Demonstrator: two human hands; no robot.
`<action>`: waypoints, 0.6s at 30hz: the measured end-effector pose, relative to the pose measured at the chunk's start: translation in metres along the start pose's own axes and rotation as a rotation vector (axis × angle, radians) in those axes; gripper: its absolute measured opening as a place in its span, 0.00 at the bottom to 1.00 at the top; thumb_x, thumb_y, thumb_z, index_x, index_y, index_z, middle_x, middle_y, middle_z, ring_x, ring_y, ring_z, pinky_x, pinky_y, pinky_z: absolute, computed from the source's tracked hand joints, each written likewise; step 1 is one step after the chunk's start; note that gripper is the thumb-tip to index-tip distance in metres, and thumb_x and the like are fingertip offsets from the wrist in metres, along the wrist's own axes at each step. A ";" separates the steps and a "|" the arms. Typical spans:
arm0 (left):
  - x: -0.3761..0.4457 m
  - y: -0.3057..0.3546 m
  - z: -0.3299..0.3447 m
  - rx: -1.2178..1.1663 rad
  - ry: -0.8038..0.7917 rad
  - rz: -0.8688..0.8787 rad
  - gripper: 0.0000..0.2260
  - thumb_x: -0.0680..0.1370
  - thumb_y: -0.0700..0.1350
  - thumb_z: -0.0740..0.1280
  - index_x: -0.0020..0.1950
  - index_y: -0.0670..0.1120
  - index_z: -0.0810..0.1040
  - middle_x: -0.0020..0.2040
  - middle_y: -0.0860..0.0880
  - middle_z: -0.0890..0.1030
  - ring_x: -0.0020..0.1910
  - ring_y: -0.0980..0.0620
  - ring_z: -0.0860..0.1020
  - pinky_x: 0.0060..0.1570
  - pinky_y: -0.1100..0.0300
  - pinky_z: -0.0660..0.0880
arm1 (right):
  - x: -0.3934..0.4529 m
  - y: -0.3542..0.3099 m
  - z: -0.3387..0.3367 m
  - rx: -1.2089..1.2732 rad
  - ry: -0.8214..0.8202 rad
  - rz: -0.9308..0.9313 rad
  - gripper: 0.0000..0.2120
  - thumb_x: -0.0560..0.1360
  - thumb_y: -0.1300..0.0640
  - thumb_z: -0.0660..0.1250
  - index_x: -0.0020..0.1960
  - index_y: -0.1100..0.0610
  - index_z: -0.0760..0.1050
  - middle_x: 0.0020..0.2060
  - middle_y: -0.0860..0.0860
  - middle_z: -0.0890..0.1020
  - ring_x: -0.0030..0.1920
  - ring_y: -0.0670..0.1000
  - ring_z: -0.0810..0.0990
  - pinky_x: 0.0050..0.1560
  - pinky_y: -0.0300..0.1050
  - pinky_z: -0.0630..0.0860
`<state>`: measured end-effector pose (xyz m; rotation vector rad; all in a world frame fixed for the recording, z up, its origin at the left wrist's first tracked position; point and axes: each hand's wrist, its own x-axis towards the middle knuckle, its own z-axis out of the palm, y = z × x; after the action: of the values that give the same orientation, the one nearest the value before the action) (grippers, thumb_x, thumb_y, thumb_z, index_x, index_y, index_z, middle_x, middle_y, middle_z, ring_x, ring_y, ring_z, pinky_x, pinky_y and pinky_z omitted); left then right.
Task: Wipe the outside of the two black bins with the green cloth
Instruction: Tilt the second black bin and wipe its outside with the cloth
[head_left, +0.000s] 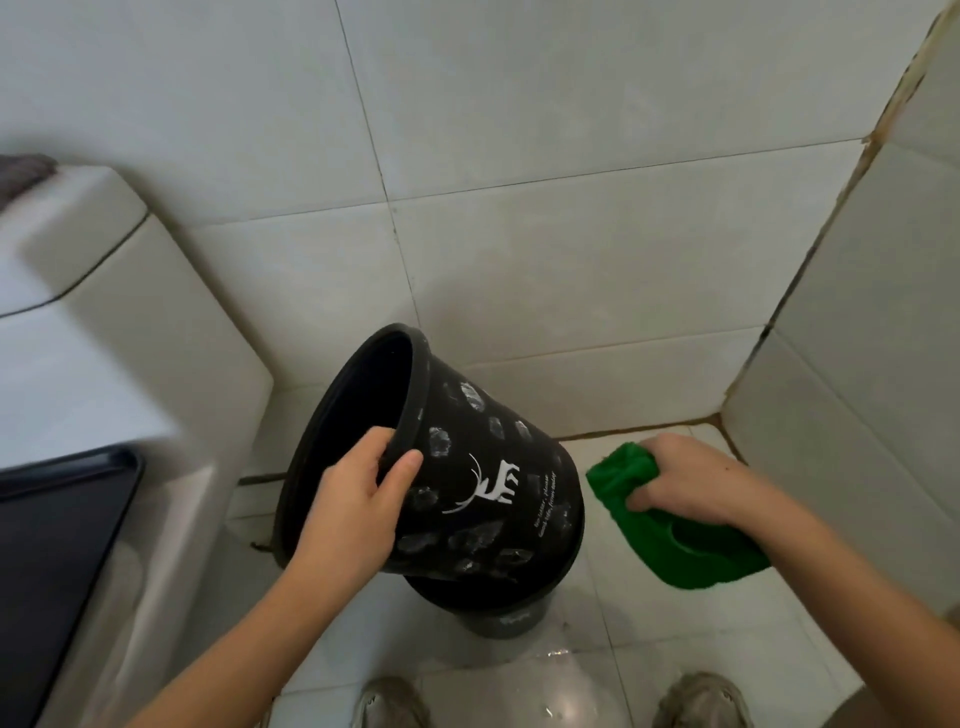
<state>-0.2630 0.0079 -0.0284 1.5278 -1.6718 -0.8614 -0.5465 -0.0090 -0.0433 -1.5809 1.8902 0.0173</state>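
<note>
My left hand (353, 509) grips the rim of a black bin (483, 467), thumb outside and fingers inside. That bin is lifted and tilted, its mouth facing up and left; a white deer print and pale smears show on its side. Below it stands a second black bin (493, 613) on the floor, mostly hidden by the first. To the right, my right hand (691, 480) holds a bunched green cloth (670, 540), a short gap away from the tilted bin's base.
A white toilet tank and bowl (130, 332) with a dark seat (57, 545) fill the left. Tiled walls meet in a corner (722, 415) behind the bins. My two shoes (389, 701) stand on the glossy floor tiles (675, 639) at the bottom.
</note>
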 end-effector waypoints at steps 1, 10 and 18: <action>-0.004 0.001 0.003 -0.012 -0.045 -0.002 0.06 0.81 0.43 0.63 0.50 0.52 0.77 0.42 0.60 0.83 0.42 0.61 0.82 0.39 0.69 0.76 | 0.000 0.000 -0.002 0.008 0.031 -0.009 0.11 0.70 0.52 0.73 0.50 0.54 0.76 0.44 0.52 0.82 0.43 0.51 0.81 0.47 0.48 0.79; -0.002 0.015 -0.018 -0.143 -0.440 -0.145 0.31 0.79 0.31 0.62 0.73 0.61 0.64 0.53 0.47 0.85 0.53 0.49 0.84 0.52 0.55 0.81 | 0.002 -0.006 0.007 0.194 0.262 -0.056 0.09 0.70 0.53 0.73 0.48 0.53 0.77 0.41 0.50 0.82 0.42 0.51 0.81 0.48 0.52 0.79; 0.005 0.016 -0.028 -0.096 -0.495 -0.216 0.35 0.73 0.23 0.64 0.70 0.57 0.66 0.56 0.50 0.84 0.54 0.49 0.83 0.50 0.54 0.80 | 0.009 -0.012 0.027 0.282 0.286 -0.056 0.10 0.70 0.51 0.73 0.46 0.48 0.73 0.41 0.47 0.80 0.43 0.50 0.80 0.47 0.51 0.79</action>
<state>-0.2480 0.0038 0.0000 1.5290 -1.7847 -1.5106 -0.5241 -0.0086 -0.0638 -1.4998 1.9572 -0.5026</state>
